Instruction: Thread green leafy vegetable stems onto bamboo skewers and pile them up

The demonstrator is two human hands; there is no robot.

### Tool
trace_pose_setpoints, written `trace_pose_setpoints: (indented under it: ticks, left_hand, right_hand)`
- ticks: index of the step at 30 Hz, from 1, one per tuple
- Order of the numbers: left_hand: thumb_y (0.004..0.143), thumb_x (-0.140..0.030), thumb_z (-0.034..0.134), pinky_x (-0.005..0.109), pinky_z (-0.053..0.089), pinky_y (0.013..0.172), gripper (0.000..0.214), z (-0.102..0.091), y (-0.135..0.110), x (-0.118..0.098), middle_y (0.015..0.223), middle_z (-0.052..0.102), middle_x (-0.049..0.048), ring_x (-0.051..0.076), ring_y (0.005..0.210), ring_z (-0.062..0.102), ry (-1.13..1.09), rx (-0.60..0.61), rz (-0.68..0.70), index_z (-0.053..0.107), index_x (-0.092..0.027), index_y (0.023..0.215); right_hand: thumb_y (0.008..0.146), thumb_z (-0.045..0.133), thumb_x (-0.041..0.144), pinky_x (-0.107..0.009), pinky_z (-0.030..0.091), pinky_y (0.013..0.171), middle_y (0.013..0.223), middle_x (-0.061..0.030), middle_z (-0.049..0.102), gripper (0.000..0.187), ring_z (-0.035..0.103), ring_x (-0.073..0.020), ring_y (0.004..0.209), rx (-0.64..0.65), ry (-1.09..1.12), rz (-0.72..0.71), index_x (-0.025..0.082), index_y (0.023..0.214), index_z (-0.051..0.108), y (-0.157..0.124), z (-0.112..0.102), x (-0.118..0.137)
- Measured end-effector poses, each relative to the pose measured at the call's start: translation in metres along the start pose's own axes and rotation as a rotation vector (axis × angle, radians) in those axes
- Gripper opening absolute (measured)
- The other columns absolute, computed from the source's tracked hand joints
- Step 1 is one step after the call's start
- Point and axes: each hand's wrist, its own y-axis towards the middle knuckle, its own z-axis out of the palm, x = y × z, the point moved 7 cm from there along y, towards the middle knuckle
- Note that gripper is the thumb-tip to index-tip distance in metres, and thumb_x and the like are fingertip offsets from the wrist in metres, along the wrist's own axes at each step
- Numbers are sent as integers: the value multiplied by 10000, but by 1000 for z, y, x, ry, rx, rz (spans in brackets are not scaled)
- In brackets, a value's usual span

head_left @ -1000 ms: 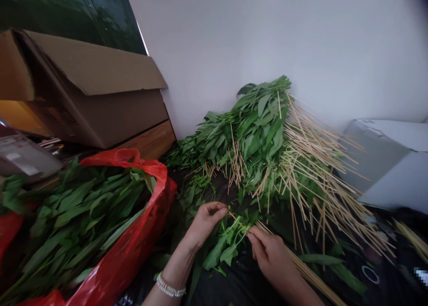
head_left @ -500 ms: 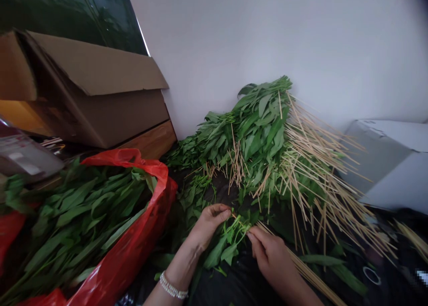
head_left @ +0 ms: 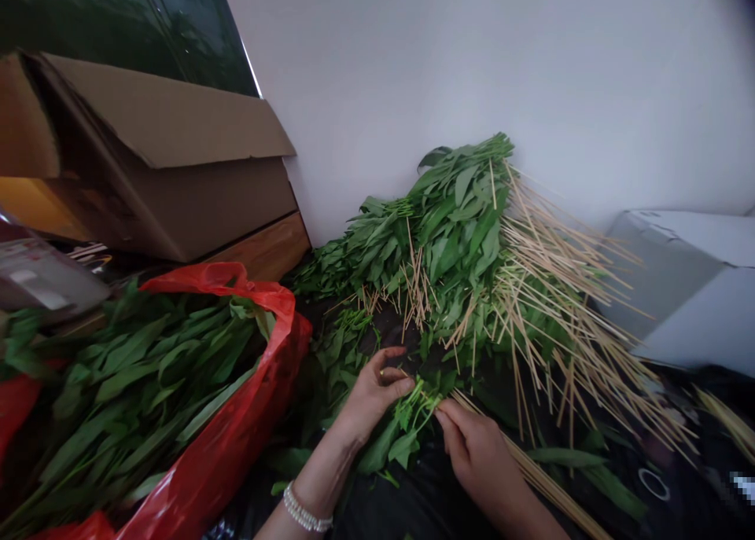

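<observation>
A small bunch of green leafy stems (head_left: 406, 422) lies between my hands, with a thin wooden stick (head_left: 425, 397) running through or along its stems; exactly how is hard to make out. My right hand (head_left: 472, 438) pinches the stick at the bunch's right side. On the left, my left hand (head_left: 371, 394) has its index finger raised away from the thumb, and the thumb tip is beside the stems. A bundle of thin wooden sticks (head_left: 548, 481) passes beneath my right hand. Black plastic (head_left: 395, 512) lies underneath.
A red plastic bag (head_left: 277, 359) full of long leaves (head_left: 130, 383) stands at left, before a cardboard box (head_left: 218, 202). Against the wall is a pile of leafy bunches (head_left: 460, 210) with many sticks (head_left: 566, 304) jutting rightward. A white box (head_left: 696, 288) stands at right.
The index finger of my left hand has lifted and spread from the thumb, which was pinched near the stick's tip. My right hand keeps its hold in nearly the same place.
</observation>
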Motion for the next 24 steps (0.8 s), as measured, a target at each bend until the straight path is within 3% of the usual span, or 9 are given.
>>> trace_pose_setpoints:
  ticks: [5,10,13,17,21,24]
  left_hand:
    - [665,-389,761,247,401,696,599,0,1,-5,734,657,11,148,714,600,36,30,23,543,-161,1174]
    - [782,-371,638,277,422,795,258,-19,2,-19,858,677,55,176,843,603,134,0,111,649,-154,921]
    - [722,-224,670,289,418,850,154,-17,-2,-27,941,641,47,190,928,582,193,126,184,654,-171,866]
    - [663,-105,669,325,397,919,205,1,-11,-35,1036,575,64,207,998,547,373,274,293,665,-180,854]
    - [680,-155,716,328,385,922,94,5,-10,-37,954,576,53,194,949,549,529,173,344,704,-188,768]
    - [714,-239,722,313,417,870,71,-5,-4,-34,896,608,64,197,916,570,374,113,328,724,-172,738]
  right_hand:
    - [945,318,285,-236,341,571,620,22,527,270,482,-126,540,4,12,-9,228,736,480,1,-1,-1]
    - [950,312,313,-234,338,568,625,24,508,278,483,-128,547,-8,38,46,233,745,482,2,-7,-6]
    - [949,320,323,-235,342,574,627,22,514,274,493,-132,552,-16,31,66,235,754,490,1,-7,-9]
    - [948,315,329,-238,352,574,618,23,516,275,499,-134,527,-14,24,77,237,766,499,1,-5,-14]
    - [949,307,339,-244,351,573,619,21,517,277,508,-140,534,-6,25,95,238,763,487,1,-4,-16]
    - [950,303,341,-246,349,574,632,17,521,281,507,-141,545,0,34,106,239,756,480,1,-3,-16]
